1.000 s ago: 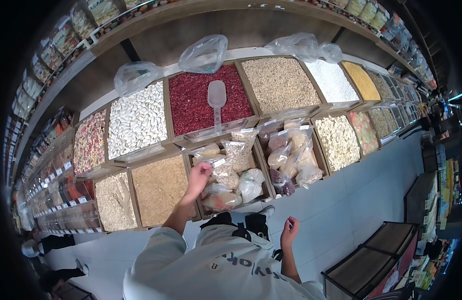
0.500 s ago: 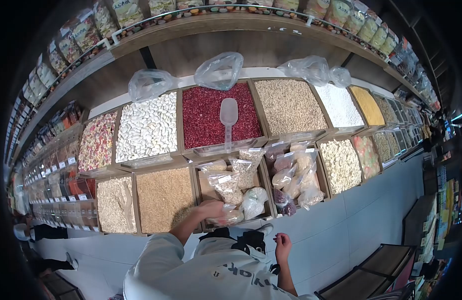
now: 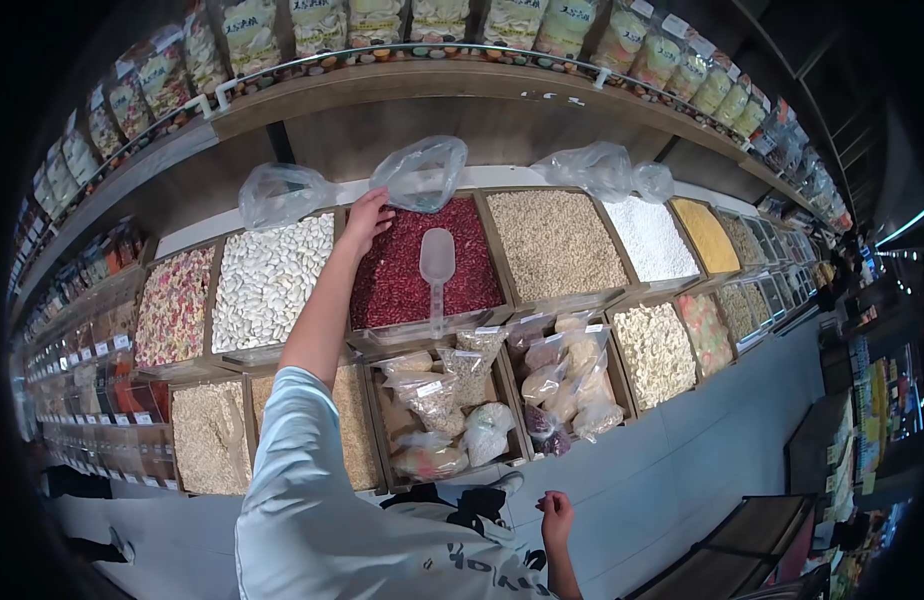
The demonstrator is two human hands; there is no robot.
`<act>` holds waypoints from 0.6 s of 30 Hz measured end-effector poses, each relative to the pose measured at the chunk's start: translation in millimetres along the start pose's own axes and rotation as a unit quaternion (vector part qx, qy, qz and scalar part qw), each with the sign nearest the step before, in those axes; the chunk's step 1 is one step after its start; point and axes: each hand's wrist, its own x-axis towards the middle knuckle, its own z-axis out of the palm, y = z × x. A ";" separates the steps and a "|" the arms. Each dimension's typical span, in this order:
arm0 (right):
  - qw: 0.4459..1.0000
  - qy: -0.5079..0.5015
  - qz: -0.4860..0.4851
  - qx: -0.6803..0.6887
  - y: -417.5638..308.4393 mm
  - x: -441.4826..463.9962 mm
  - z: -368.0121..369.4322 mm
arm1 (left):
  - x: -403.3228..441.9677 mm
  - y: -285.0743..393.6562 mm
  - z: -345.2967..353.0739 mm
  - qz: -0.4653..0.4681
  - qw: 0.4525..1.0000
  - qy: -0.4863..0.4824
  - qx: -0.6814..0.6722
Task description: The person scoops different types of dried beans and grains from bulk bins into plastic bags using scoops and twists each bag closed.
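My left hand [image 3: 368,216] is stretched forward over the far left corner of the bin of dark red beans [image 3: 392,283]. Its fingers are extended, at the left edge of a crumpled clear plastic bag [image 3: 452,178] behind that bin; whether they touch it I cannot tell. A translucent scoop [image 3: 437,256] lies on the red beans, handle toward me. Low at my right side hangs my right hand [image 3: 556,517], fingers curled in, with nothing visible in it. Below the beans, a bin holds several filled clear bags [image 3: 429,403].
White beans [image 3: 272,279] fill the bin to the left, and pale tan beans [image 3: 557,245] the one to the right. More clear bags [image 3: 282,196] lie along the back ledge. Packaged goods [image 3: 322,22] line the shelf above. A dark stand [image 3: 722,550] is at lower right.
My left hand has left the filled bags in the lower bin and reached up and forward to the plastic bag behind the red beans. My right hand stays low, still curled.
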 end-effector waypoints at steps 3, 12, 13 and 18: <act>1.000 0.022 -0.001 0.012 5.2 -5.4 -4.0 | 19.2 -4.6 10.5 0.011 0.997 0.000 0.076; 0.999 0.030 0.043 -0.002 16.2 -25.9 -4.5 | 5.7 11.2 46.2 0.051 0.996 -0.044 -0.060; 0.999 0.020 0.049 -0.006 14.4 -25.4 -2.3 | -9.3 19.4 57.0 0.050 0.996 -0.045 -0.062; 0.999 -0.014 0.028 -0.014 0.5 -11.1 6.3 | -159.6 50.3 111.1 0.377 0.900 -0.151 0.160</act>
